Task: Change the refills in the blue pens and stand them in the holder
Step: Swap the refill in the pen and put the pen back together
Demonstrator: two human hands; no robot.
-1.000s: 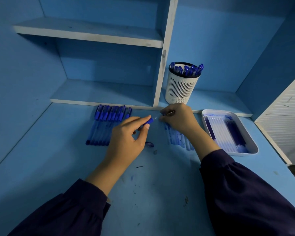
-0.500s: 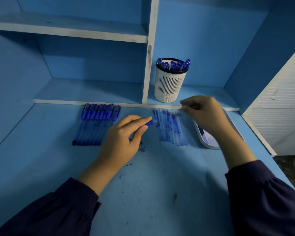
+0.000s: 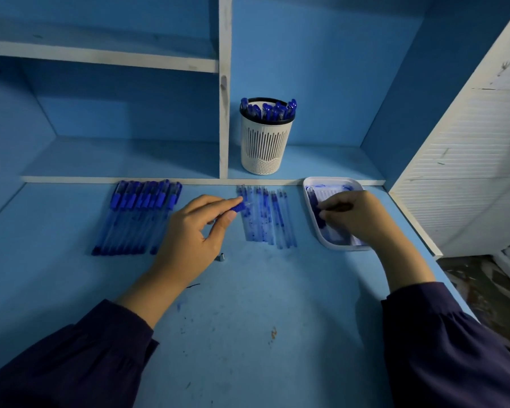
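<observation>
Pinching a pen in left grip over the surface; resting right grip in the tray, hold unclear.

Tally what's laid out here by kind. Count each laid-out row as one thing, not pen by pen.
Pen holder: 1
Tray: 1
Rows, capped pens and refills: 2
Pen barrel, held by left hand: 1
Small metal tip: 1
Total: 6

The right grip covers part of the tray, hiding what its fingertips touch; the left grip hides most of its pen.
</observation>
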